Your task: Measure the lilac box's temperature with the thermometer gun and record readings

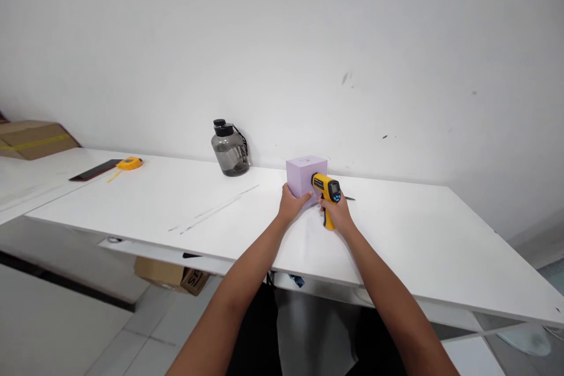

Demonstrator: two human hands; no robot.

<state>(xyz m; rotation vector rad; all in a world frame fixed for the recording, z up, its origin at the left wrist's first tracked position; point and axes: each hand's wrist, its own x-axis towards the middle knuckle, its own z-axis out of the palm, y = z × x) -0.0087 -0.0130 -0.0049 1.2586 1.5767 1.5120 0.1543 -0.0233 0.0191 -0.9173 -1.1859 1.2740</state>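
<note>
A light purple box (299,178) stands on the white table (229,217), in front of the wall. My left hand (291,202) is closed around its lower left part, with the thumb across the near face. In my right hand (338,211) is a yellow and black infrared thermometer (326,187), gripped by its handle. Its nose points at the box's near right side, very close to it; whether they touch I cannot tell. The small screen on its back faces me. A thin dark pen-like thing (349,198) lies partly hidden behind my right hand.
A grey translucent water bottle (231,153) with a black lid stands against the wall, left of the box. Farther left lie a yellow tape measure (130,163) and a flat black item (94,171). Cardboard boxes sit at the far left (37,140) and under the table (165,273).
</note>
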